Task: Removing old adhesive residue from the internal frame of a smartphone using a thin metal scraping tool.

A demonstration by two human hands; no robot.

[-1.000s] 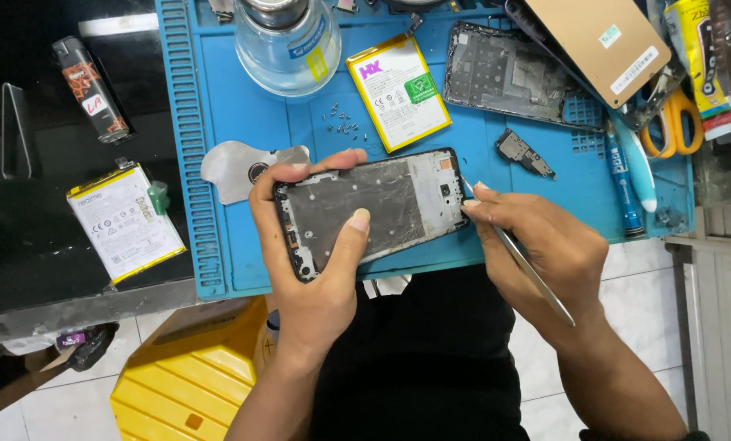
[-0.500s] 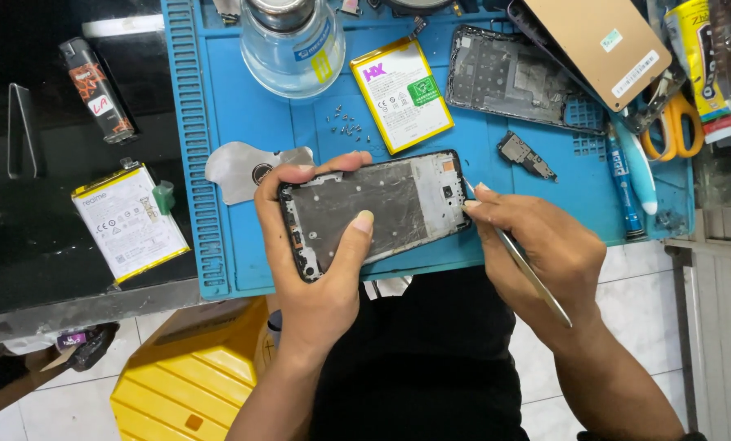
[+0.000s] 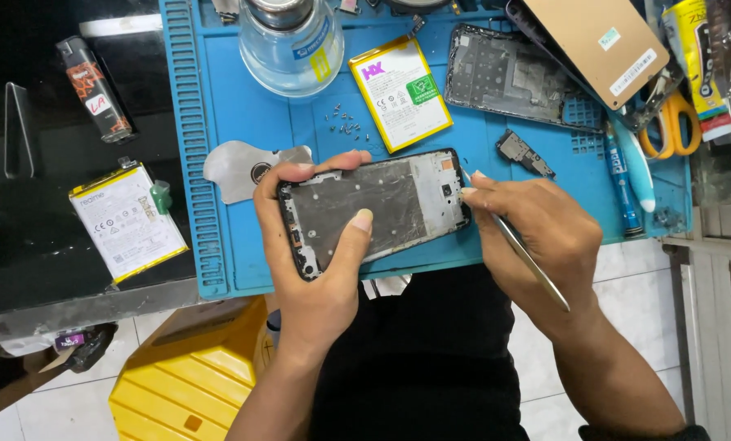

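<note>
Phone frame: the black rectangular phone frame with bare grey metal inside (image 3: 373,211) sits over the near edge of the blue silicone work mat (image 3: 243,131), lifted off it.
Left hand: left hand (image 3: 316,269) wraps the frame, fingers curled on its far edge, thumb pressed on the metal.
Right hand: right hand (image 3: 537,237) pinches a thin silver metal tool (image 3: 533,261), tip at the frame's right end.
Beyond the frame: a yellow-edged white battery (image 3: 400,91), loose tiny screws (image 3: 345,124).

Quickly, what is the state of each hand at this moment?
Left hand: closed around the black opened phone frame with grey metal inside.
Right hand: closed, holding a thin silver metal tool at the frame's right end.
</note>
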